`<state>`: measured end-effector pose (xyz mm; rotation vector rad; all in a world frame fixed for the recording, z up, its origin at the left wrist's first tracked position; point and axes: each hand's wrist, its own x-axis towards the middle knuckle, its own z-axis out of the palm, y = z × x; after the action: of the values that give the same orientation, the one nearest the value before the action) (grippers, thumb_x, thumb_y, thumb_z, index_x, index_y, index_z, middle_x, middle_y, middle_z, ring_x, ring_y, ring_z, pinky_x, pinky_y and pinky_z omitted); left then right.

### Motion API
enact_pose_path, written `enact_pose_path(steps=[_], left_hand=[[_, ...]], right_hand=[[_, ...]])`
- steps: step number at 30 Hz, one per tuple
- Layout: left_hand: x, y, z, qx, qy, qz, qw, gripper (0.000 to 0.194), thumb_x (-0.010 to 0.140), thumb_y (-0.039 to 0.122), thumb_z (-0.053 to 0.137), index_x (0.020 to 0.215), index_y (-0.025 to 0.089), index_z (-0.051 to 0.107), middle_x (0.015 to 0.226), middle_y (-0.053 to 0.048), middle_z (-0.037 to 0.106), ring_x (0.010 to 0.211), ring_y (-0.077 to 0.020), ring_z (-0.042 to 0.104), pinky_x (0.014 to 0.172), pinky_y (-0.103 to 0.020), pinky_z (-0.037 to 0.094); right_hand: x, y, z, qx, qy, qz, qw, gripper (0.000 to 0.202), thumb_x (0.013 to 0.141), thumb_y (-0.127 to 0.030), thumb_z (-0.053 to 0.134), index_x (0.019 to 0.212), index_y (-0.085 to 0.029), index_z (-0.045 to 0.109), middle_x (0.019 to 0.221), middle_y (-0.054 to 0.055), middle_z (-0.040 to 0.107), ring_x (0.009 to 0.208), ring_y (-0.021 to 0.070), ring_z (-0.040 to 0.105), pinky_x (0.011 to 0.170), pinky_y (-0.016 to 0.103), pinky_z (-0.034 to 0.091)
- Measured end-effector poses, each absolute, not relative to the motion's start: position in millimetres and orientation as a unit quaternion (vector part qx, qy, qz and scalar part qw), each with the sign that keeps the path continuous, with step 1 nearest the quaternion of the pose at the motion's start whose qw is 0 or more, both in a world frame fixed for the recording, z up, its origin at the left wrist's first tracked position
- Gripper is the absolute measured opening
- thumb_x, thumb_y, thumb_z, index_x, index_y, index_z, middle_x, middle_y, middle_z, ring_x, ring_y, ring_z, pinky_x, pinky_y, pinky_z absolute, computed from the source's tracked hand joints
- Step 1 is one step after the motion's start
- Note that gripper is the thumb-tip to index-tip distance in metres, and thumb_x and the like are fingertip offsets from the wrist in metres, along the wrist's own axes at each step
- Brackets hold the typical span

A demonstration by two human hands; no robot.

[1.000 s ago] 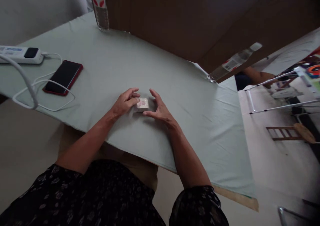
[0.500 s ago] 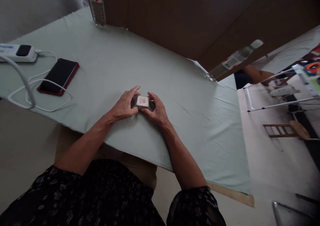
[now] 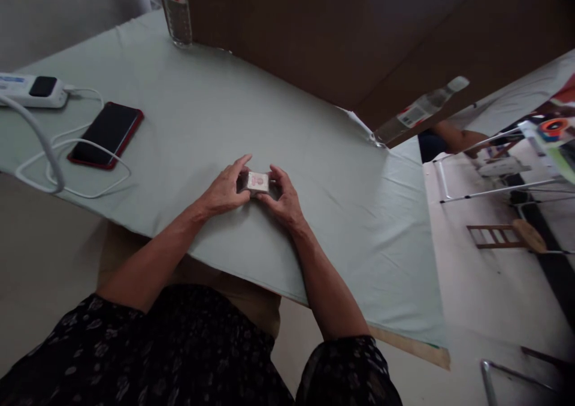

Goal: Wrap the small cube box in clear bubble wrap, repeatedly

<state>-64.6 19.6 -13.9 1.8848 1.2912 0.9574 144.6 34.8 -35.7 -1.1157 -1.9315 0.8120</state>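
Observation:
A small whitish box (image 3: 258, 182) with reddish print on its top is held between my two hands, just above or on the pale green tablecloth (image 3: 233, 106); which of the two I cannot tell. My left hand (image 3: 223, 188) curves round the left end, thumb at the near side and fingers at the far side. At the opposite end, my right hand (image 3: 286, 201) grips the box in the same way. Both ends of the box are partly hidden by the fingers and in shadow.
To the left lie a phone (image 3: 106, 135) in a red case, a white cable (image 3: 92, 195) and a power strip (image 3: 33, 90). A big brown cardboard box (image 3: 291, 29) stands at the back, with plastic bottles (image 3: 179, 20) against it. Past the right edge are a metal rack (image 3: 494, 191) and a person's arm (image 3: 458, 136).
Both hands stay round the small box, which has shifted very slightly to the right. The whole view has moved a little.

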Motion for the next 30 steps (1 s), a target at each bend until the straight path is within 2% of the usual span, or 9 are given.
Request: enact_pose_path(steps=[3, 6, 9, 12, 14, 17, 20, 23, 30], left_hand=[[-63, 20, -15, 0.717, 0.500, 0.364, 0.323, 0.086, 0.069, 0.020, 0.058, 0.151, 0.012, 0.035, 0.123, -0.013, 0.064, 0.111, -0.0255, 0.062, 0.102, -0.044, 0.050], [-63, 21, -18, 0.718, 0.498, 0.366, 0.320, 0.084, 0.069, 0.019, 0.058, 0.150, 0.013, 0.037, 0.124, -0.012, 0.064, 0.112, -0.0252, 0.061, 0.103, -0.044, 0.050], [-63, 22, -22, 0.720, 0.492, 0.378, 0.311, 0.083, 0.069, 0.019, 0.058, 0.149, 0.015, 0.038, 0.131, -0.014, 0.061, 0.121, -0.0281, 0.057, 0.107, -0.047, 0.047], [-65, 23, -25, 0.725, 0.486, 0.382, 0.305, 0.086, 0.068, 0.021, 0.059, 0.150, 0.014, 0.035, 0.143, -0.018, 0.053, 0.132, -0.0327, 0.050, 0.111, -0.053, 0.042], [-65, 23, -25, 0.729, 0.485, 0.373, 0.307, 0.088, 0.068, 0.022, 0.059, 0.151, 0.012, 0.034, 0.145, -0.020, 0.051, 0.134, -0.0341, 0.049, 0.112, -0.055, 0.040], [-65, 24, -25, 0.734, 0.489, 0.358, 0.306, 0.091, 0.067, 0.023, 0.060, 0.152, 0.011, 0.033, 0.143, -0.021, 0.054, 0.133, -0.0348, 0.050, 0.113, -0.056, 0.038], [-65, 26, -26, 0.734, 0.496, 0.349, 0.305, 0.091, 0.067, 0.024, 0.061, 0.153, 0.011, 0.033, 0.135, -0.018, 0.059, 0.125, -0.0333, 0.055, 0.111, -0.053, 0.041], [-64, 29, -28, 0.731, 0.500, 0.349, 0.307, 0.089, 0.067, 0.024, 0.060, 0.152, 0.011, 0.035, 0.126, -0.016, 0.064, 0.115, -0.0305, 0.060, 0.107, -0.050, 0.044], [-61, 30, -28, 0.713, 0.510, 0.358, 0.321, 0.087, 0.068, 0.021, 0.060, 0.151, 0.014, 0.038, 0.126, -0.015, 0.063, 0.115, -0.0295, 0.059, 0.106, -0.048, 0.045]], right_hand=[[143, 34, -35, -0.445, -0.762, 0.283, 0.375, 0.062, 0.082, -0.051, 0.072, 0.136, -0.027, 0.052, 0.125, 0.010, 0.067, 0.111, 0.0267, 0.064, 0.102, 0.048, 0.048], [142, 33, -35, -0.456, -0.767, 0.266, 0.365, 0.060, 0.082, -0.049, 0.072, 0.134, -0.026, 0.053, 0.124, 0.010, 0.067, 0.109, 0.0270, 0.064, 0.100, 0.049, 0.048], [142, 32, -35, -0.450, -0.769, 0.279, 0.359, 0.069, 0.081, -0.054, 0.071, 0.140, -0.027, 0.048, 0.129, 0.011, 0.064, 0.114, 0.0276, 0.063, 0.103, 0.050, 0.048], [143, 32, -35, -0.431, -0.773, 0.286, 0.367, 0.082, 0.078, -0.063, 0.072, 0.146, -0.027, 0.043, 0.145, 0.014, 0.053, 0.126, 0.0302, 0.057, 0.107, 0.051, 0.047], [144, 33, -35, -0.426, -0.771, 0.288, 0.376, 0.088, 0.076, -0.067, 0.072, 0.148, -0.027, 0.041, 0.151, 0.015, 0.047, 0.131, 0.0320, 0.053, 0.108, 0.053, 0.046], [145, 34, -36, -0.430, -0.766, 0.298, 0.375, 0.091, 0.075, -0.067, 0.073, 0.149, -0.027, 0.039, 0.152, 0.015, 0.046, 0.135, 0.0336, 0.050, 0.110, 0.055, 0.044], [144, 36, -39, -0.435, -0.765, 0.307, 0.363, 0.090, 0.075, -0.062, 0.075, 0.149, -0.026, 0.040, 0.147, 0.014, 0.053, 0.133, 0.0337, 0.052, 0.112, 0.057, 0.041], [143, 37, -41, -0.442, -0.762, 0.311, 0.356, 0.080, 0.077, -0.057, 0.074, 0.145, -0.026, 0.045, 0.138, 0.013, 0.061, 0.125, 0.0311, 0.058, 0.112, 0.054, 0.041], [138, 36, -37, -0.446, -0.750, 0.316, 0.373, 0.066, 0.078, -0.052, 0.072, 0.134, -0.024, 0.053, 0.129, 0.011, 0.065, 0.116, 0.0272, 0.062, 0.106, 0.046, 0.048]])
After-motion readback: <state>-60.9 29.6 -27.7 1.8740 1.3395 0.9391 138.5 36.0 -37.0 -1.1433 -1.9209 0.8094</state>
